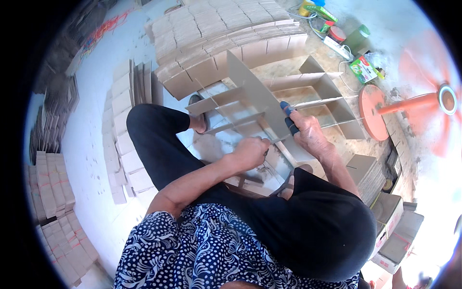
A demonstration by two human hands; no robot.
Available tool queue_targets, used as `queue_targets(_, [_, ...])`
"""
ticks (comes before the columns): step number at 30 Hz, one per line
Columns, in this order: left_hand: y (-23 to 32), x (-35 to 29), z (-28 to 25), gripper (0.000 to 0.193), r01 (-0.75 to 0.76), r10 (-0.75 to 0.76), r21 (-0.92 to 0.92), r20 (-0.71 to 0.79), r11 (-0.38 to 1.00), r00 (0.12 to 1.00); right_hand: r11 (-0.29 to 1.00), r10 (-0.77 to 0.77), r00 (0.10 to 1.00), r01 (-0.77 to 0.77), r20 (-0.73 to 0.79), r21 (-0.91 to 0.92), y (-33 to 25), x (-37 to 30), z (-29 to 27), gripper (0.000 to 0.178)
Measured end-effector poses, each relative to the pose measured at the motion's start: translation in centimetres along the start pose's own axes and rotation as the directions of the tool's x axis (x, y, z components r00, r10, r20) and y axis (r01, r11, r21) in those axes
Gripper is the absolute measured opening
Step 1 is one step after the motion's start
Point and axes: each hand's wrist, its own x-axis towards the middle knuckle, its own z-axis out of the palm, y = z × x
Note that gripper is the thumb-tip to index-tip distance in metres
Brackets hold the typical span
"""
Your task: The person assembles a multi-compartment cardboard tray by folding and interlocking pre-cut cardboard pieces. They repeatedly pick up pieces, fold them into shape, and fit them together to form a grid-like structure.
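Observation:
A half-assembled cardboard divider grid [332, 91] of crossed slotted strips stands in front of me, over a low wooden surface. A tall cardboard strip [260, 94] rises across its middle. My right hand [308, 132] grips the near right end of this strip; dark wraps cover two of its digits. My left hand [250, 151] is closed in a pinch on the near end of a thinner cardboard cross strip [240, 122]. A dark band shows on one left finger. My palms and some fingertips are hidden.
Stacked slotted cardboard strips [226, 29] lie beyond the grid, with another stack [120, 130] by my left knee. To the right stands an orange fan [373, 113]. A white power strip [337, 47], jars and a green box [364, 70] sit far right. Cartons [387, 216] lie near right.

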Motion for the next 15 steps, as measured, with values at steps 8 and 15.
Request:
queue_targets(8, [1.2,0.8,-0.7,0.018,-0.026,0.016,0.183,0.055,0.983,0.998,0.91,-0.033,0.998,0.049,0.046,-0.412,0.0,-1.0,3.6,0.055])
queue_targets(15, [-0.8,0.2,-2.1,0.025,-0.076,0.089,0.242,-0.043,0.967,0.995,0.952,0.252,0.843,-0.305,-0.476,-0.036,3.3,-10.8,0.4,0.06])
